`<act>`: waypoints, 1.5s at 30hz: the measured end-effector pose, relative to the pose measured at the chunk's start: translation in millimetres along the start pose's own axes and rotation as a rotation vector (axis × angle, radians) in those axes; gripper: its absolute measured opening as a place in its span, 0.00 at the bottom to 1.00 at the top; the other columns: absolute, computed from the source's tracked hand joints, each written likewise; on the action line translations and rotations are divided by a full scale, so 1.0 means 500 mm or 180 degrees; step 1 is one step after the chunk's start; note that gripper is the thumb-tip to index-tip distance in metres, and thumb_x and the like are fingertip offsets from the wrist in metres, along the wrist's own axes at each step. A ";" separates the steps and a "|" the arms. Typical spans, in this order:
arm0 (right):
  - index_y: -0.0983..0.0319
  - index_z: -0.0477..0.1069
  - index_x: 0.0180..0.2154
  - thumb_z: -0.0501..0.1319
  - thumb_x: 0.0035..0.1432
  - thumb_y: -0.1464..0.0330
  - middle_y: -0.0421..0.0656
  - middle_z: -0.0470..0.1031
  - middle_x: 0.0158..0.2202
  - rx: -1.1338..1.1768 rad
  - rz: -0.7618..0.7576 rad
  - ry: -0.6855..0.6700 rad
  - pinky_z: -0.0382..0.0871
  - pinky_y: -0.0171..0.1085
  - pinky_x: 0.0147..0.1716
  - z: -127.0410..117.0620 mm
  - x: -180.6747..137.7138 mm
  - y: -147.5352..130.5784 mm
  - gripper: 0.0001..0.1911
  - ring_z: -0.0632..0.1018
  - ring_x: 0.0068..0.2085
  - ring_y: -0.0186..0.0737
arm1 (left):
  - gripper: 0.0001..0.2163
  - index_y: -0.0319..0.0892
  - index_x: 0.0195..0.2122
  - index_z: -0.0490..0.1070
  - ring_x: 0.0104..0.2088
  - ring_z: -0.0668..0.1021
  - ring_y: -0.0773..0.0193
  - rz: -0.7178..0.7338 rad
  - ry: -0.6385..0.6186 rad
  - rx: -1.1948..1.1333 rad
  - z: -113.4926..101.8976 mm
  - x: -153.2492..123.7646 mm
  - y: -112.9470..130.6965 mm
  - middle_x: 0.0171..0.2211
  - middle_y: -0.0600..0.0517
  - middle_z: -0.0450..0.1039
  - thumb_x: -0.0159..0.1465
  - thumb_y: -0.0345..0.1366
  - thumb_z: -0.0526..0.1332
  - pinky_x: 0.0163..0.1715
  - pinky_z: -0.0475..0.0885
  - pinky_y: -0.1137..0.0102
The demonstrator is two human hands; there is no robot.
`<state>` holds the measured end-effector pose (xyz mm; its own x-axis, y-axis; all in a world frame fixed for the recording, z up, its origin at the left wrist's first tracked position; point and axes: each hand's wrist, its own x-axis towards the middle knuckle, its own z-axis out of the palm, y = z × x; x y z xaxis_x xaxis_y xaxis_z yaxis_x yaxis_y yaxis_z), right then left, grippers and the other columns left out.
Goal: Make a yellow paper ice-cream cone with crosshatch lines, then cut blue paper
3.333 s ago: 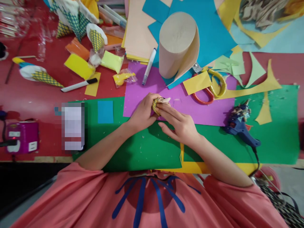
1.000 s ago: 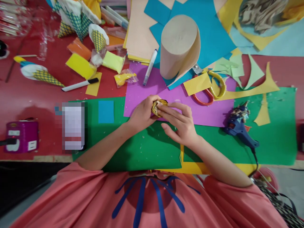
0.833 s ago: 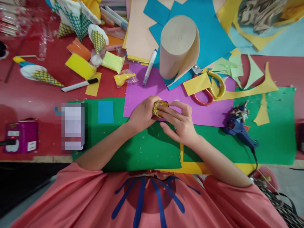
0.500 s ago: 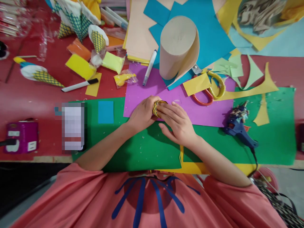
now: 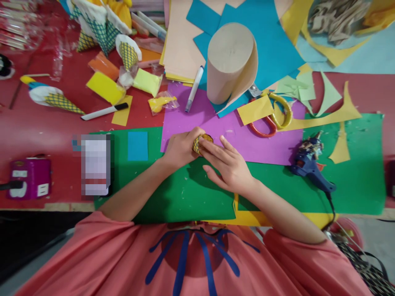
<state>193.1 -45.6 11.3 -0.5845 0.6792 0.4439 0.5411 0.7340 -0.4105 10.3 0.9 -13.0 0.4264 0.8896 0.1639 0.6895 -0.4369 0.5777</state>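
Observation:
A small paper cone (image 5: 196,144) with a dark crisscross pattern on yellow is in my left hand (image 5: 179,147), whose fingers are wrapped round it. The cone's round mouth faces my right hand (image 5: 232,166). At that mouth are the tips of some of my right fingers, partly hidden inside it. The rest of that hand is stretched out, thumb and a finger apart from the cone. Both hands are above the seam between a purple sheet (image 5: 262,149) and a green sheet (image 5: 191,197).
Scissors (image 5: 268,123) lie under a yellow paper strip, beside a beige roll (image 5: 230,61). A blue glue gun (image 5: 311,164) with a cord lies at right. Markers (image 5: 105,111), clay packets (image 5: 106,87) and a finished-looking patterned cone (image 5: 63,101) are at left, near a phone (image 5: 95,164).
My left hand and the cone have shifted slightly left, and the cone's mouth shows more. My right fingers have spread wider, with one lifted away from the cone.

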 end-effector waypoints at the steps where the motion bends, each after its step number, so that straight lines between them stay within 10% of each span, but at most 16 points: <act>1: 0.73 0.70 0.50 0.54 0.60 0.69 0.55 0.72 0.54 0.0028 0.0001 -0.0011 0.57 0.48 0.63 0.000 0.000 -0.001 0.19 0.75 0.54 0.45 | 0.08 0.44 0.36 0.67 0.24 0.75 0.65 -0.0014 -0.0039 0.0034 -0.001 0.000 -0.001 0.25 0.55 0.74 0.57 0.40 0.57 0.22 0.62 0.72; 36: 0.66 0.72 0.46 0.53 0.61 0.67 0.53 0.71 0.50 0.0363 0.0304 -0.0250 0.58 0.54 0.61 0.004 -0.001 0.009 0.16 0.72 0.53 0.46 | 0.06 0.42 0.36 0.62 0.25 0.75 0.66 0.0615 -0.0103 0.0442 -0.001 -0.001 0.013 0.24 0.55 0.72 0.65 0.37 0.51 0.23 0.61 0.72; 45: 0.65 0.71 0.46 0.56 0.60 0.65 0.48 0.77 0.46 0.0216 0.0439 -0.0146 0.65 0.46 0.46 -0.002 0.000 0.001 0.15 0.72 0.49 0.47 | 0.06 0.42 0.38 0.63 0.26 0.75 0.65 0.0330 -0.0255 0.0513 -0.007 0.002 0.006 0.26 0.54 0.73 0.63 0.37 0.54 0.25 0.61 0.72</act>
<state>194.1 -45.1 11.8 -0.5352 0.7718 0.3434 0.5770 0.6309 -0.5187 10.9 1.1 -8.1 0.5407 0.8281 0.1481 0.7215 -0.5471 0.4245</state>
